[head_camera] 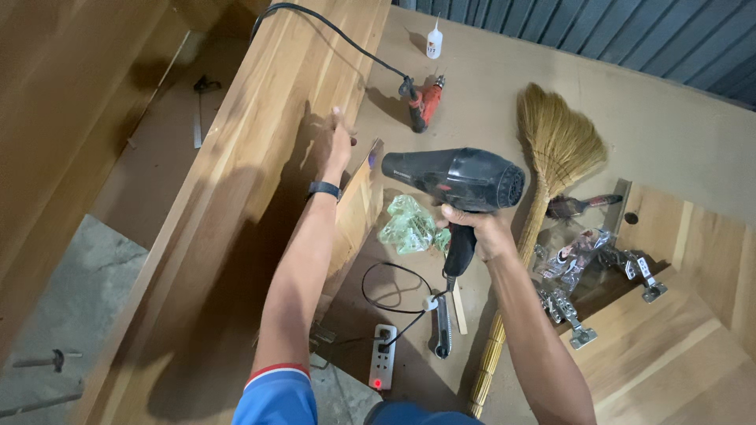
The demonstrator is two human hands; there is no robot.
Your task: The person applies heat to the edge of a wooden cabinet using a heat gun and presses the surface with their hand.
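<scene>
Black plastic shows in the right hand (pixel 482 230): it is clamped around the handle of a dryer (pixel 457 179), whose nozzle points left toward a thin wood strip (pixel 358 208) standing against a tall wooden panel (pixel 260 149). The left hand (pixel 340 142), fingers spread, presses flat on the panel just beyond the strip; a dark band sits on that wrist. On the desk (pixel 669 118) a crumpled green bag (pixel 409 226) lies just under the dryer. To the right lies a straw broom (pixel 551 149), with metal hinges (pixel 598 275) near it. Farther off lie a red drill (pixel 426 101) and a small white bottle (pixel 434 41). Nearer, a power strip (pixel 383 356) lies with its cord looped.
</scene>
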